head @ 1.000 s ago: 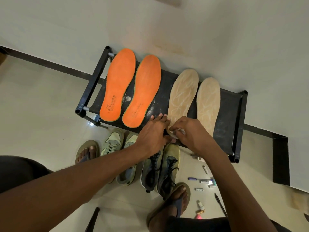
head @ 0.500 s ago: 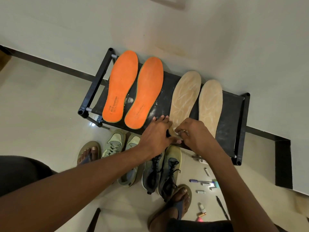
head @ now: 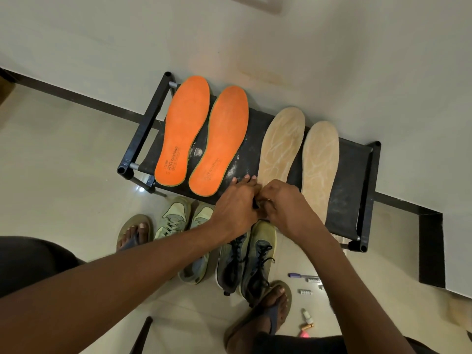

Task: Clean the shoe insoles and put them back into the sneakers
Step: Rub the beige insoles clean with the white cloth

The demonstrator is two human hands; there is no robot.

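Observation:
Two orange insoles point(head: 186, 131) point(head: 221, 139) and two beige insoles point(head: 281, 144) point(head: 320, 164) lie side by side on a black shoe rack point(head: 357, 175). Both hands meet at the heel of the left beige insole, which they hide. My left hand point(head: 235, 208) rests with straight fingers on the rack top beside that heel. My right hand point(head: 286, 205) has curled fingers that pinch the heel end of that insole. On the floor below the rack stand a pale green pair of sneakers point(head: 178, 221) and a dark olive pair point(head: 258, 254).
The rack stands against a white wall. My feet in sandals point(head: 134, 232) point(head: 270, 307) flank the sneakers. A purple pen point(head: 296, 275) and small tubes point(head: 306, 292) lie on the tiles to the right. A dark bar point(head: 143, 333) shows at the bottom edge.
Both hands stay at the heel of the left beige insole and have drawn closer together. The insoles have not moved.

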